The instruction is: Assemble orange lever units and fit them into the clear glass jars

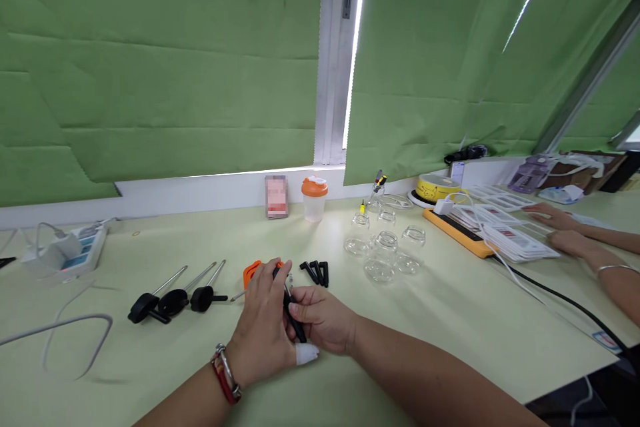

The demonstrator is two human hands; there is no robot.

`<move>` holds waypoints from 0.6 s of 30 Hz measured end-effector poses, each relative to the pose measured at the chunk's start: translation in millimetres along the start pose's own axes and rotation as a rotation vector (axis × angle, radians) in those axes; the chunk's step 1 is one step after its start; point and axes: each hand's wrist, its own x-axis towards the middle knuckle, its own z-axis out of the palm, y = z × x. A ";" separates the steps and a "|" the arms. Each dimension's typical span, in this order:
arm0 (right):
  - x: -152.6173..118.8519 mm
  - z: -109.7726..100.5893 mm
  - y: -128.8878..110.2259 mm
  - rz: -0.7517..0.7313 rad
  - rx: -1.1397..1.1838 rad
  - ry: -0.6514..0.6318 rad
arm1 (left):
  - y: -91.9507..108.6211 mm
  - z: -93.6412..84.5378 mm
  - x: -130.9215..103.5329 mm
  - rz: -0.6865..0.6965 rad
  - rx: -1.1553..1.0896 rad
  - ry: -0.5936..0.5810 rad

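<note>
Near the front of the table both my hands meet around a slim black handle-shaped piece (295, 323). My right hand (327, 317) pinches it between thumb and fingers. My left hand (265, 320), with a white wrap on its thumb, curls over the upper end, so what its fingers cover is partly hidden. An orange object (250, 272) shows behind my left fingers. A thin pointed metal tip sticks out left of that hand; its other end is hidden. To the left lie three black round pieces (203, 298) with metal rods. Several short black handles (316, 273) lie just beyond my right hand.
Several upside-down glass jars (386, 250) stand right of centre. Behind are an orange-lidded cup (315, 200), a pink card (277, 197) and yellow tape roll (439, 187). An orange power strip (460, 233) and another person's hands (570, 240) are at right; a white strip (85, 250) at left.
</note>
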 end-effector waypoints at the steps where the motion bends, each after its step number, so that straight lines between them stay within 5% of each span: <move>1: -0.1 -0.7 0.0 0.002 0.000 -0.008 | -0.2 -0.2 -0.6 -0.004 0.003 -0.014; 8: 0.4 -5.4 -1.5 0.047 -0.026 -0.019 | -2.8 2.1 -1.7 -0.041 -0.002 -0.083; 18: 0.7 -7.3 -1.3 0.055 -0.028 -0.016 | -0.9 1.9 1.1 -0.009 0.023 0.032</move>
